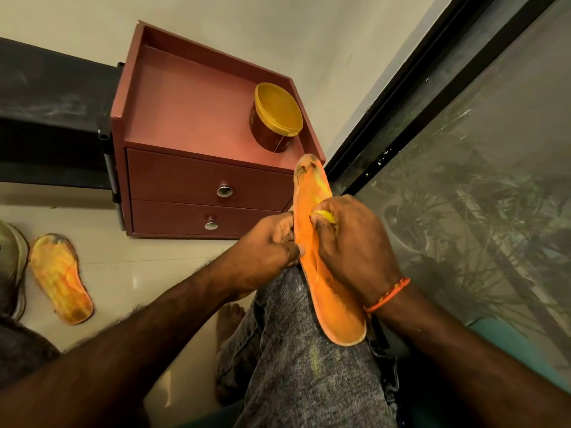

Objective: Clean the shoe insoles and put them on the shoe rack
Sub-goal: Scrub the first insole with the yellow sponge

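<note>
The right hand (352, 239) presses a small yellow cloth or sponge (327, 215), bunched under curled fingers, against the face of a long orange foam insole (312, 193). The left hand (265, 251) grips that insole's left edge, thumb and fingers pinching it. The insole lies along the person's knee, clad in grey speckled denim (296, 335), its dirty toe end pointing up toward a dark red wooden two-drawer cabinet (191, 118). An orange thread band (387, 295) circles the right wrist.

On the cabinet's rimmed top stands a round red tub with a yellow lid (276, 117). A second orange-yellow insole (60, 278) lies flat on the glossy cream tiled floor (148, 251) at the left, just beside a worn greyish shoe (10, 264). A black-framed glass pane (482, 168) with dusty plant reflections fills the right side, and a cream wall (216, 23) rises behind the cabinet.
</note>
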